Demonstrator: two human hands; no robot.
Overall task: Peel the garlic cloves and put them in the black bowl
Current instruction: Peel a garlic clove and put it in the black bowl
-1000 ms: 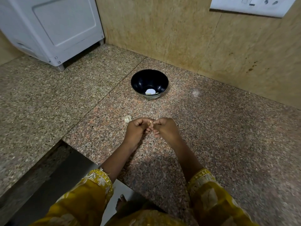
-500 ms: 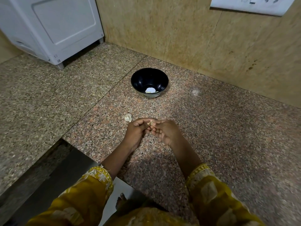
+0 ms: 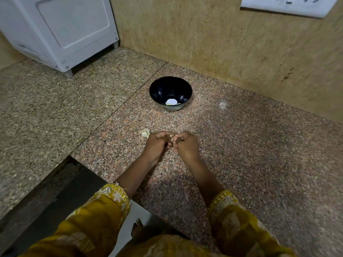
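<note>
The black bowl [image 3: 170, 93] stands on the granite counter [image 3: 250, 154] near the wall, with a pale peeled clove [image 3: 171, 102] lying at its bottom. In front of it my left hand [image 3: 157, 144] and my right hand [image 3: 186, 145] meet fingertip to fingertip, both pinched on a small garlic clove [image 3: 172, 136] that is mostly hidden by the fingers. Just left of my left hand's knuckles a pale piece of garlic [image 3: 145, 133] lies on the counter; I cannot tell whether it is a clove or loose skin.
A white appliance [image 3: 59, 32] stands on short feet at the back left. A tan tiled wall [image 3: 213, 39] runs behind the bowl, with a white switch plate [image 3: 289, 5] at the top right. The counter's front edge drops off at the lower left.
Both hands stay together on the clove with small finger movements; the right hand's fingers have curled in more. The bowl and the piece on the counter have not moved.
</note>
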